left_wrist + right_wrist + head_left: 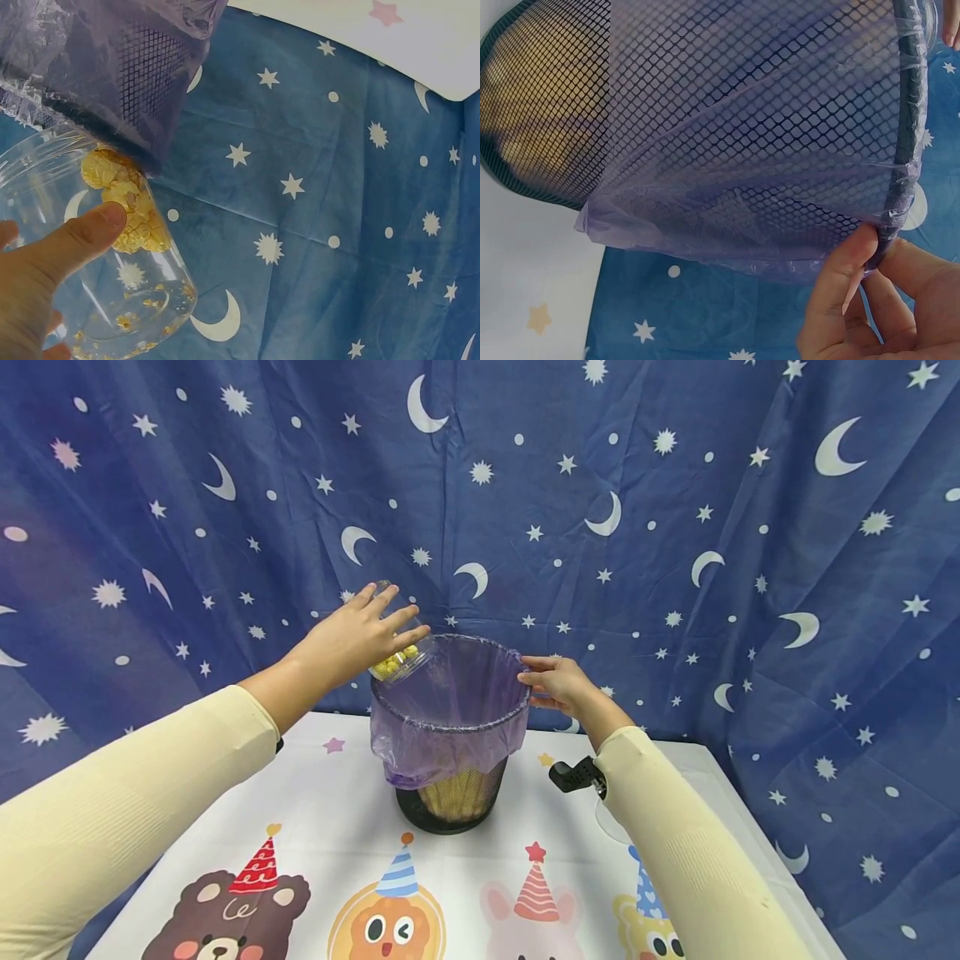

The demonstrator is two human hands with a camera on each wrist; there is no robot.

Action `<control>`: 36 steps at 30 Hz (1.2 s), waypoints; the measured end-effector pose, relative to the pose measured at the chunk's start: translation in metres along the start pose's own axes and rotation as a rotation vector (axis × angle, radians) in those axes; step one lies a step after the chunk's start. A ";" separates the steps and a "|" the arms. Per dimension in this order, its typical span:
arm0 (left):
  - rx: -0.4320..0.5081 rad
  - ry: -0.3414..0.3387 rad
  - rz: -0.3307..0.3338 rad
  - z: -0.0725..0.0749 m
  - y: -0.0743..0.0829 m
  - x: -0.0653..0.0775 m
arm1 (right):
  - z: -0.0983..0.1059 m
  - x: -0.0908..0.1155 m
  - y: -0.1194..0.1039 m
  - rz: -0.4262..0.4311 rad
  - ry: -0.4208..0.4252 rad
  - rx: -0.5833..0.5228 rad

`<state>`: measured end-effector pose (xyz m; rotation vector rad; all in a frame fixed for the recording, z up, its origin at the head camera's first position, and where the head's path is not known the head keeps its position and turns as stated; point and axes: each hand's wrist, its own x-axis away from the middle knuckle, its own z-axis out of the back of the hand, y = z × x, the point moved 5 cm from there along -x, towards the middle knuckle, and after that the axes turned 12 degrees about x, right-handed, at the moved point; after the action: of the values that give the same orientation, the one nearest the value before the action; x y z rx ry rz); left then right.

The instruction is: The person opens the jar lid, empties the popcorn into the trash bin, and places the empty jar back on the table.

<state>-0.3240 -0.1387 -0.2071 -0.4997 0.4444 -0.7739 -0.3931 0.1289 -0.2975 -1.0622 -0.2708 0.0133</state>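
My left hand (356, 631) grips a clear plastic jar (169, 281), tilted with its mouth at the left rim of a black mesh wastebasket (491, 787). Clumps of yellow popcorn (133, 210) lie along the jar's lower side near its mouth, and crumbs cling around its base in the left wrist view. A thin purple bag (450, 752) lines the basket and folds down over the rim. On the opposite side, my right hand (562, 683) pinches the bagged rim between thumb and fingers. Something yellowish shows through the mesh (547, 97) low in the basket.
The basket stands on a white tablecloth (322, 802) printed with party-hat animals. Behind hangs a blue curtain (525, 485) with moons and stars. A black wrist mount (573, 774) sticks out from the right sleeve, with a clear round edge (609, 825) beside that forearm.
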 end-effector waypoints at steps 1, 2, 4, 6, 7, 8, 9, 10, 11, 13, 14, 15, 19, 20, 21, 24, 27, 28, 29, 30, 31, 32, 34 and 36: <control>0.001 0.009 -0.006 0.000 0.000 0.000 | 0.000 0.000 0.000 -0.001 0.000 -0.002; 0.000 0.017 -0.011 0.000 0.000 -0.001 | 0.000 0.000 0.000 -0.001 0.001 -0.004; -0.001 0.031 -0.023 0.000 0.001 -0.001 | 0.001 0.000 0.000 -0.002 0.000 -0.006; -0.007 0.046 -0.037 0.001 0.002 0.000 | 0.001 0.000 0.000 -0.001 -0.001 -0.004; -0.010 0.052 -0.043 0.001 0.002 0.000 | 0.001 -0.001 0.000 -0.002 0.000 -0.002; -0.014 0.060 -0.050 0.001 0.002 0.000 | 0.001 -0.001 0.000 -0.003 0.000 0.001; -0.018 0.066 -0.057 0.001 0.003 0.000 | 0.001 -0.001 0.000 -0.003 0.002 0.004; -0.023 0.073 -0.063 0.001 0.003 0.000 | 0.001 -0.001 0.000 -0.005 0.004 0.005; -0.026 0.079 -0.067 0.001 0.003 0.000 | 0.001 -0.001 0.000 -0.006 0.006 0.005; -0.032 0.086 -0.071 0.000 0.004 -0.001 | 0.001 0.000 0.000 -0.008 0.009 0.005; -0.036 0.087 -0.072 0.000 0.004 -0.001 | 0.001 0.000 0.000 -0.007 0.010 0.006; -0.042 0.085 -0.073 0.000 0.005 -0.001 | 0.001 0.001 0.000 -0.007 0.010 0.005; -0.079 0.070 -0.083 0.000 0.007 -0.001 | 0.000 0.002 0.000 -0.003 0.004 0.000; -0.091 0.064 -0.090 -0.001 0.007 -0.001 | 0.000 0.002 0.000 -0.002 0.003 -0.002; -0.102 0.059 -0.096 -0.001 0.008 -0.001 | 0.000 0.002 0.000 -0.001 0.001 -0.004; -0.123 0.048 -0.119 -0.001 0.010 -0.001 | -0.001 0.002 0.000 -0.002 -0.004 -0.011; -0.131 0.045 -0.133 -0.002 0.012 -0.001 | -0.001 0.002 0.000 -0.005 -0.007 -0.014; -0.135 0.045 -0.136 -0.002 0.012 -0.002 | -0.001 0.002 0.000 -0.006 -0.007 -0.014; -0.139 0.041 -0.138 -0.003 0.012 -0.002 | -0.001 0.002 0.000 -0.007 -0.007 -0.014; -0.145 0.038 -0.140 -0.002 0.013 -0.002 | -0.001 0.002 0.000 -0.007 -0.007 -0.014; -0.151 0.034 -0.142 -0.003 0.013 -0.002 | -0.001 0.002 0.000 -0.007 -0.008 -0.016; -0.159 0.032 -0.144 -0.003 0.013 -0.003 | -0.001 0.002 0.000 -0.006 -0.008 -0.017; -0.170 0.033 -0.149 -0.003 0.014 -0.003 | -0.001 0.001 0.000 -0.006 -0.008 -0.019; -0.172 0.042 -0.154 -0.003 0.015 -0.003 | -0.001 0.001 0.000 -0.007 -0.008 -0.021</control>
<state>-0.3192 -0.1277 -0.2174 -0.6848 0.5183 -0.8998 -0.3918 0.1287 -0.2976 -1.0823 -0.2825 0.0088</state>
